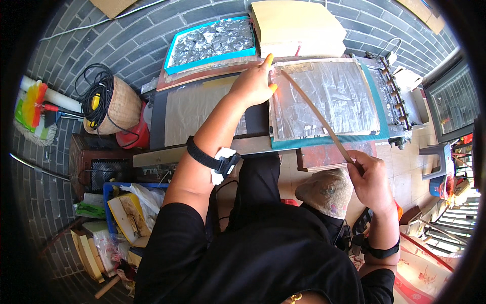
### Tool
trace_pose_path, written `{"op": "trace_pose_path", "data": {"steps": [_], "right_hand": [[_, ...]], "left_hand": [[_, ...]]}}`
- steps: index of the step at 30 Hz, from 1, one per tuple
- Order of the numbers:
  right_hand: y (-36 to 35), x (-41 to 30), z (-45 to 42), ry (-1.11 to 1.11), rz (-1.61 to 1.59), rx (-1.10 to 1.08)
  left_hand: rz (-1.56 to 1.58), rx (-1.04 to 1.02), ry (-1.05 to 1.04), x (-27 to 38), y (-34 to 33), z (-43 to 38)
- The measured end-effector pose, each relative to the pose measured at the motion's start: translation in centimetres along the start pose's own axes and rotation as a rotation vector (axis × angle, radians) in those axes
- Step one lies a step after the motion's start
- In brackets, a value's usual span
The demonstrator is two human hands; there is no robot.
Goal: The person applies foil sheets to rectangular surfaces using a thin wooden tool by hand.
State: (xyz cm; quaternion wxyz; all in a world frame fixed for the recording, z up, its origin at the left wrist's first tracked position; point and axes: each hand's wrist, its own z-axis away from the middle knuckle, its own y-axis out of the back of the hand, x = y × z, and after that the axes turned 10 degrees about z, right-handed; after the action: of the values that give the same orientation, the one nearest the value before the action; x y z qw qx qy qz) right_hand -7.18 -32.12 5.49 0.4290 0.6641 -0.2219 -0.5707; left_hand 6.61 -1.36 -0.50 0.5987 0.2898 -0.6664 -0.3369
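Observation:
A long thin flat stick [313, 108], probably wood or bamboo, is gripped at its near end by my right hand [368, 178]. Its far tip reaches the upper left part of a crinkled silver foil sheet [330, 98]. That sheet lies on a stack of sheets over a teal ribbed mat [381, 114]. My left hand [255, 84] is at the stack's left edge, with orange-yellow covers on the thumb and a fingertip, which are spread apart. Whether it presses the edge cannot be told. Under my left forearm lies another smooth silvery sheet [190, 110] on a dark surface.
Behind the work, a blue-rimmed tray [210, 64] holds crumpled foil pieces beside a thick stack of yellowish paper [296, 26]. A metal fixture [395, 91] stands at the bench's right end. Left are a wicker basket [123, 106] with black cable and a blue crate [110, 205].

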Motion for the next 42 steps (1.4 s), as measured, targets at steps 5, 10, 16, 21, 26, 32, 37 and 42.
{"op": "trace_pose_path", "data": {"steps": [5, 10, 16, 21, 26, 32, 37, 42], "right_hand": [[0.1, 0.1, 0.4, -0.008, -0.044, 0.000], [0.0, 0.9, 0.9, -0.035, -0.132, -0.079], [-0.3, 0.5, 0.7, 0.011, -0.080, -0.003], [0.0, -0.1, 0.1, 0.022, -0.013, 0.007], [0.2, 0.3, 0.0, 0.019, 0.006, -0.015], [-0.1, 0.5, 0.3, -0.034, -0.084, 0.005], [-0.3, 1.7, 1.3, -0.200, -0.493, -0.184], [-1.5, 2.2, 2.0, -0.328, -0.700, -0.225]], "left_hand": [[0.010, 0.004, -0.013, -0.3, -0.1, -0.1], [0.001, 0.002, -0.007, -0.2, -0.1, -0.2], [-0.021, -0.005, 0.008, -0.2, -0.2, -0.2], [-0.055, 0.010, -0.001, -0.4, -0.3, -0.2], [-0.010, 0.000, 0.001, -0.1, -0.2, -0.1], [-0.005, -0.014, 0.009, 0.0, -0.1, -0.2], [-0.006, 0.014, -0.012, -0.4, -0.3, -0.2], [-0.010, 0.009, -0.007, -0.3, -0.3, -0.2]]}}
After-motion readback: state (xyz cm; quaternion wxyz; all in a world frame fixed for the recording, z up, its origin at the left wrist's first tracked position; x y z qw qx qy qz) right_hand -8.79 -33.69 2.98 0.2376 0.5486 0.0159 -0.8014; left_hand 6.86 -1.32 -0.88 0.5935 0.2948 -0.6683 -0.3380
